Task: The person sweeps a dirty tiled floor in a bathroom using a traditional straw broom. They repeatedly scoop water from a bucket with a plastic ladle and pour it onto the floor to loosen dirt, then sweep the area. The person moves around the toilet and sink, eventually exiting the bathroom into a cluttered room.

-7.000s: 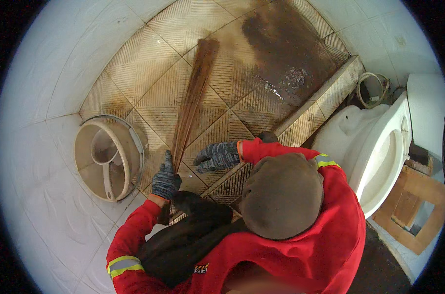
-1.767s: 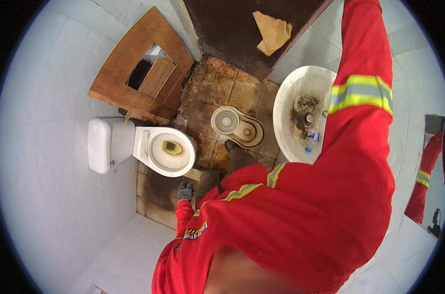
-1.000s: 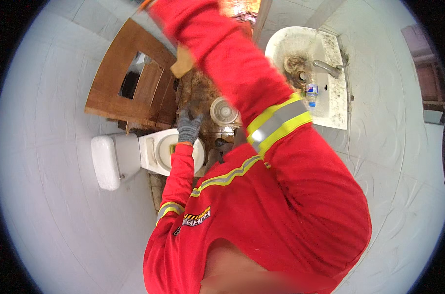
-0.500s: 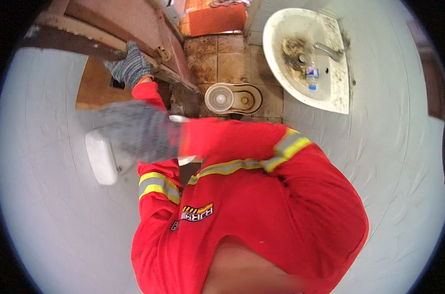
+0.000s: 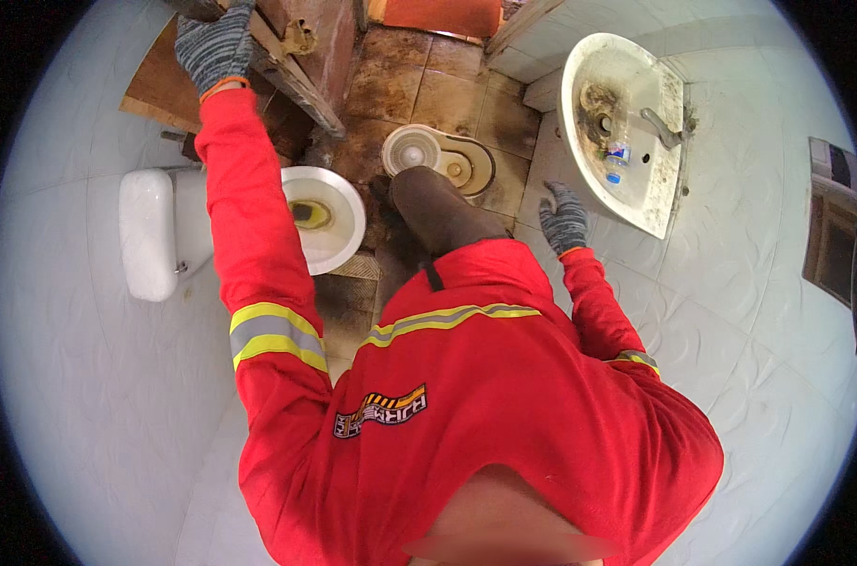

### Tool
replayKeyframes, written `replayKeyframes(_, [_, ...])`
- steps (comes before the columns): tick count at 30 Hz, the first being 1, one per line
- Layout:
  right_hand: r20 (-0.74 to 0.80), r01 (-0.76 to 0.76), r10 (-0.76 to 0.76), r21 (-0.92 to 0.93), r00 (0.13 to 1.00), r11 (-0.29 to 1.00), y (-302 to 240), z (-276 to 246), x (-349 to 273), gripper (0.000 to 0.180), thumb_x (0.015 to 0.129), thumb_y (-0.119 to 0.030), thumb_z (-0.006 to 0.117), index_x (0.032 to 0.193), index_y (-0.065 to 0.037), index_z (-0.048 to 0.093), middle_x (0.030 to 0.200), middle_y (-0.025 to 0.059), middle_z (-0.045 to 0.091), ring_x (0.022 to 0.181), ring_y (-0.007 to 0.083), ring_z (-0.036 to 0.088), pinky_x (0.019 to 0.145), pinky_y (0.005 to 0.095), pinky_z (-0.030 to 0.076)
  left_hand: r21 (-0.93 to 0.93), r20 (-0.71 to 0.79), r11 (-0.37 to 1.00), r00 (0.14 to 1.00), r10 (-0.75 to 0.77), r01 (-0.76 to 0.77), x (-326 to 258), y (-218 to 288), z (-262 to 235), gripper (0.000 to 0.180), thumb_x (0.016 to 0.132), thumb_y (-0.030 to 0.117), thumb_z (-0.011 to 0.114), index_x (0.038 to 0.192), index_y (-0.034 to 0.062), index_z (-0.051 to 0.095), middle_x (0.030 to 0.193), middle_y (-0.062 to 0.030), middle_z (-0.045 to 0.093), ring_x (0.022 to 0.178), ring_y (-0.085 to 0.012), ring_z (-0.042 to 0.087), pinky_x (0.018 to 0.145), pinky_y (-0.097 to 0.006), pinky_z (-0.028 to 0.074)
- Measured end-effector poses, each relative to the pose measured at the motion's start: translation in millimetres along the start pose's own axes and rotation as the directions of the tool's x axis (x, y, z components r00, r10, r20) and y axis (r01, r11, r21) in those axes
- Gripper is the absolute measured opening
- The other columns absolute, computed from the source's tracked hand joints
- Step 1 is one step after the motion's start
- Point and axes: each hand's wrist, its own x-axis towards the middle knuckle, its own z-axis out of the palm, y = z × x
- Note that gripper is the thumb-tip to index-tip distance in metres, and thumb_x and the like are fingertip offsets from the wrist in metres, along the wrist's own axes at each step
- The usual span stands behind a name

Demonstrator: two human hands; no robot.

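Observation:
My left hand (image 5: 213, 47), in a grey knitted glove with an orange cuff, is closed on the edge of a worn brown wooden door (image 5: 320, 61) at the upper left. Part of its fingers is hidden by the door edge. My right hand (image 5: 564, 222), gloved the same way, hangs open with nothing in it, just left of and below a white washbasin (image 5: 647, 212). Dark grime stains the basin. Inside it lies a small clear bottle with a blue cap (image 5: 617, 158), beside the tap (image 5: 661, 127).
A white toilet (image 5: 351, 212) with its cistern (image 5: 147, 236) stands at the left. A round-ended basin-like fixture (image 5: 480, 179) is on the stained tiled floor (image 5: 452, 90), by my leg. An orange mat (image 5: 442, 14) lies beyond the doorway. A framed mirror-like panel (image 5: 832, 222) hangs at the right.
My right hand has swung from across my body at the left over to the right, near the washbasin. My left hand stays on the door, which shows farther up and left. My leg now shows.

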Motion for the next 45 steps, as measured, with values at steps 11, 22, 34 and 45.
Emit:
replayKeyframes(11, [0.099,-0.383,0.37,0.26,0.924,0.886,-6,53,-52,0.036,0.074,-0.013,0.058,0.11,-0.008,0.054,0.107,0.0155,0.056,0.1,0.0296,0.053,0.089,0.0354,0.04,0.01,0.011,0.994,0.994,-0.106,0.106,-7,21,1,0.068,0.062,0.032,0.077,0.11,-0.0067,0.049,0.105,-0.0145,0.058,0.093,-0.0235,0.055,0.084,-0.034,0.042])
replayKeyframes(22, [0.156,-0.572,0.551,0.283,0.82,0.77,65,115,-72,0.039,0.074,-0.021,0.056,0.11,-0.007,0.055,0.108,0.0161,0.057,0.1,0.0296,0.054,0.088,0.0355,0.041,0.122,-0.05,0.962,0.97,-0.238,0.243,4,14,-1,0.061,0.061,0.024,0.079,0.104,-0.0084,0.051,0.1,-0.0158,0.059,0.086,-0.023,0.057,0.077,-0.033,0.046])
replayKeyframes(34, [0.343,-0.699,0.618,0.205,0.707,0.686,82,118,-76,0.039,0.075,-0.021,0.058,0.11,-0.005,0.054,0.106,0.0172,0.058,0.099,0.0266,0.056,0.087,0.0327,0.042,-0.047,-0.064,0.977,0.975,-0.212,0.21,-7,19,2,0.062,0.061,0.025,0.08,0.104,-0.0077,0.049,0.1,-0.0166,0.058,0.085,-0.0221,0.057,0.074,-0.035,0.048])
replayKeyframes(45, [0.255,-0.775,0.732,0.189,0.632,0.603,94,126,-99,0.039,0.073,-0.026,0.057,0.107,-0.008,0.058,0.105,0.0165,0.059,0.098,0.0293,0.056,0.087,0.0355,0.042,-0.028,0.015,0.992,0.992,-0.125,0.126,-11,17,9,0.06,0.067,0.021,0.075,0.11,-0.0082,0.046,0.108,-0.017,0.054,0.095,-0.024,0.053,0.083,-0.035,0.043])
